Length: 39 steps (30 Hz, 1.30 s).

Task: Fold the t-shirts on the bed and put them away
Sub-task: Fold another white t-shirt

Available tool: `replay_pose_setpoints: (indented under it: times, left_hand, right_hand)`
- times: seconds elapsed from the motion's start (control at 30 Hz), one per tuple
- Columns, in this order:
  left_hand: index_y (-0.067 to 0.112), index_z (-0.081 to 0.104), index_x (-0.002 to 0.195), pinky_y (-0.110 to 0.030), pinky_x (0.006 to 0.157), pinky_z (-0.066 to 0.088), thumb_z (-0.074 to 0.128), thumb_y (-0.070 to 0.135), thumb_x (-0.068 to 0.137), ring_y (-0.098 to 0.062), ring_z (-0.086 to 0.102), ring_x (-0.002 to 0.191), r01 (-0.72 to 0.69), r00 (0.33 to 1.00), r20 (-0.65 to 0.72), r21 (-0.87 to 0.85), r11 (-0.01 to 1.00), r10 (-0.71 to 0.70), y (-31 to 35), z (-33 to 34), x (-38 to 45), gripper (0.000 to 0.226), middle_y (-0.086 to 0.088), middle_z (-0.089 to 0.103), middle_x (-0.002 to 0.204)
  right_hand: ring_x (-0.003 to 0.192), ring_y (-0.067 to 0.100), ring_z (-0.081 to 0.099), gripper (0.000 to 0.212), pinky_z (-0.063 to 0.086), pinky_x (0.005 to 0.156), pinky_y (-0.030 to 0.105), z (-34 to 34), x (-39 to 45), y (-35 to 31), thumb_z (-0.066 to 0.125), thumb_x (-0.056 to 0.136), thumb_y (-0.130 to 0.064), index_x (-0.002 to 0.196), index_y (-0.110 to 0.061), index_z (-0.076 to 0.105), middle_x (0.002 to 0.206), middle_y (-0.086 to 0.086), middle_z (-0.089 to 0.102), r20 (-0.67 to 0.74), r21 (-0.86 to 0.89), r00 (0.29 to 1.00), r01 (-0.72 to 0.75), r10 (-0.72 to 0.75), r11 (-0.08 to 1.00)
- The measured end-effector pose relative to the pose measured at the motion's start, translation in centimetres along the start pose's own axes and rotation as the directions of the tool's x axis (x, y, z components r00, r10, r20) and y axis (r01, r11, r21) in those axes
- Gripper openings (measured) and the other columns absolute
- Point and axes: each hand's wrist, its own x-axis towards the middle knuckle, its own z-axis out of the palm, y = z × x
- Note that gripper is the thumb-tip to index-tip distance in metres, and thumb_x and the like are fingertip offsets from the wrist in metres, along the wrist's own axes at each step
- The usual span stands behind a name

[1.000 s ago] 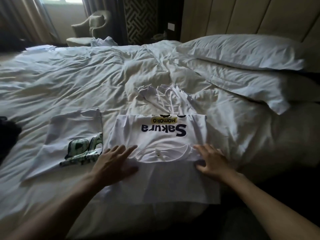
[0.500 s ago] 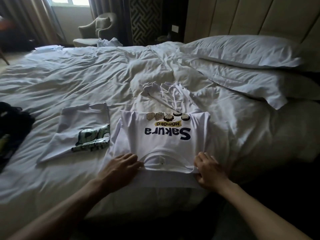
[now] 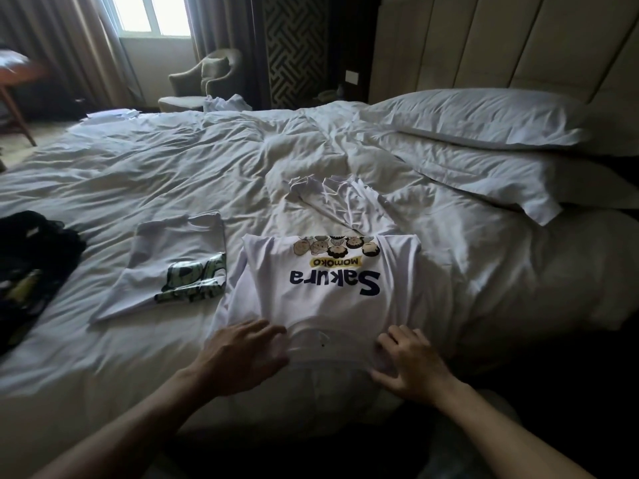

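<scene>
While Sakura t-shirt lay at near bed edge, left hand and right hand pressed collar end, fingers loosely spread. Best: keep edges square, smooth creases before stacking.

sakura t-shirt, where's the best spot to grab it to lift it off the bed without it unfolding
Probably by its two side edges, one hand from each side, fingers slid underneath. The Sakura t-shirt lies flat as a folded rectangle, and the left hand and right hand already rest at its near corners.
</scene>
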Motion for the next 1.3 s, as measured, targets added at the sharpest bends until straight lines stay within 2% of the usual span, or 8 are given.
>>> replay_pose_setpoints:
  times: [0.07, 0.17, 0.3, 0.4, 0.53, 0.77, 1.07, 1.3]
  left_hand:
    - [0.03, 0.067, 0.106, -0.025, 0.058, 0.048, 0.051, 0.06, 0.089, -0.008, 0.061, 0.068, 0.249, 0.957, -0.124, -0.113, 0.962, -0.262, -0.5, -0.4, 1.6, 0.038, 0.014, 0.061, 0.081]
    - [0.019, 0.068, 0.104, -0.032, 0.065, 0.05, 0.06, 0.037, 0.089, -0.02, 0.063, 0.073, 0.564, 0.744, -0.233, -0.284, 0.775, -0.627, -3.2, 0.0, 4.8, 0.024, 0.001, 0.061, 0.084]
    - [0.002, 0.061, 0.121, -0.04, 0.093, 0.044, 0.065, 0.021, 0.09, -0.037, 0.059, 0.108, 0.829, 0.462, -0.03, -0.34, 0.444, -0.886, -7.6, 0.8, 8.5, 0.037, -0.023, 0.062, 0.114]
    - [0.002, 0.066, 0.116, -0.039, 0.09, 0.048, 0.064, 0.022, 0.091, -0.035, 0.064, 0.104, 0.855, 0.371, 0.096, -0.423, 0.299, -0.924, -10.4, 1.5, 10.3, 0.032, -0.021, 0.07, 0.108]
    - [0.008, 0.067, 0.068, -0.03, 0.054, 0.039, 0.062, 0.022, 0.087, -0.028, 0.06, 0.06, 0.865, 0.338, 0.205, -0.452, 0.217, -0.919, -12.5, 2.1, 12.3, 0.024, -0.008, 0.064, 0.06]
    - [0.006, 0.055, 0.08, -0.021, 0.047, 0.033, 0.064, 0.029, 0.091, -0.018, 0.039, 0.043, 0.662, 0.107, 0.485, -0.686, -0.301, -0.868, -14.9, 2.8, 15.4, 0.027, -0.008, 0.041, 0.061]
    - [0.005, 0.062, 0.087, -0.026, 0.059, 0.033, 0.063, 0.013, 0.09, -0.024, 0.046, 0.06, 0.71, 0.087, 0.472, -0.647, -0.278, -0.877, -17.2, 3.4, 17.7, 0.009, -0.012, 0.053, 0.082]
    - [0.005, 0.061, 0.075, -0.011, 0.033, 0.029, 0.067, 0.002, 0.083, -0.016, 0.039, 0.043, 0.666, 0.064, 0.393, -0.701, -0.255, -0.917, -17.6, 4.1, 17.4, 0.011, -0.005, 0.044, 0.05]
  right_hand:
    - [0.075, 0.023, 0.059, 0.038, 0.051, 0.065, 0.036, -1.0, 1.1, -0.2, 0.054, 0.08, -0.057, 0.088, -0.021, 0.061, 0.083, -0.001, 0.059, -0.128, 0.139, 0.989, -0.054, 0.072, 0.989]
    - [0.086, 0.03, 0.062, 0.027, 0.049, 0.072, 0.036, -2.4, 4.6, 0.1, 0.058, 0.09, -0.039, 0.102, -0.015, 0.061, 0.096, 0.005, 0.062, -0.157, 0.396, 0.903, -0.313, 0.399, 0.863]
    - [0.115, 0.037, 0.05, 0.04, 0.045, 0.093, 0.04, -2.6, 9.5, 2.0, 0.063, 0.091, -0.033, 0.12, -0.008, 0.055, 0.124, 0.018, 0.053, 0.014, 0.415, 0.778, -0.576, 0.629, 0.704]
    - [0.118, 0.038, 0.047, 0.039, 0.042, 0.096, 0.042, -2.3, 11.6, 3.3, 0.063, 0.089, -0.033, 0.118, -0.008, 0.055, 0.127, 0.019, 0.05, 0.016, 0.384, 0.703, -0.661, 0.711, 0.645]
    - [0.114, 0.042, 0.051, 0.045, 0.043, 0.091, 0.045, -2.2, 13.4, 6.4, 0.064, 0.09, -0.034, 0.122, -0.005, 0.053, 0.126, 0.024, 0.052, -0.028, 0.436, 0.544, -0.748, 0.839, 0.5]
    - [0.087, 0.024, 0.062, 0.025, 0.044, 0.073, 0.03, -1.1, 15.9, 11.6, 0.074, 0.085, -0.031, 0.088, -0.007, 0.068, 0.09, 0.011, 0.067, 0.303, 0.83, 0.423, -0.558, 0.854, -0.018]
    - [0.07, 0.024, 0.061, 0.017, 0.048, 0.068, 0.031, -0.3, 19.1, 14.1, 0.073, 0.087, -0.015, 0.075, -0.006, 0.066, 0.075, 0.01, 0.064, 0.461, 0.831, 0.463, -0.525, 0.757, -0.185]
    - [0.071, 0.023, 0.06, 0.015, 0.049, 0.061, 0.026, 0.2, 19.4, 14.4, 0.07, 0.088, -0.01, 0.077, -0.001, 0.066, 0.073, 0.009, 0.062, 0.422, 0.859, 0.395, -0.462, 0.816, -0.22]
